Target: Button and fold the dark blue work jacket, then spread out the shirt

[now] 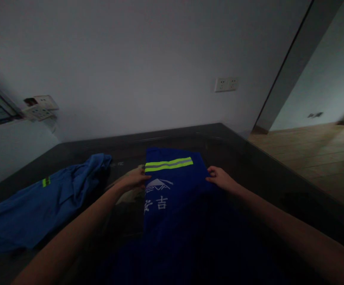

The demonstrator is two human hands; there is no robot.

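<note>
A dark blue work jacket [184, 182] lies partly folded on the dark table, with a yellow-green and grey reflective stripe across its far part and white lettering and a logo below. My left hand [134, 178] pinches its left edge beside the stripe. On the opposite edge, my right hand [219, 178] grips the cloth between thumb and fingers, slightly lower than the stripe's right end. The near part of the garment fades into deep shadow, so its shape there is hidden.
A lighter blue garment [56, 198] with a small reflective patch lies crumpled at the left of the dark table [237, 150]. The table's far edge meets a pale wall [136, 71] with a double socket [226, 84]. Power sockets [43, 107] are at the left by a window.
</note>
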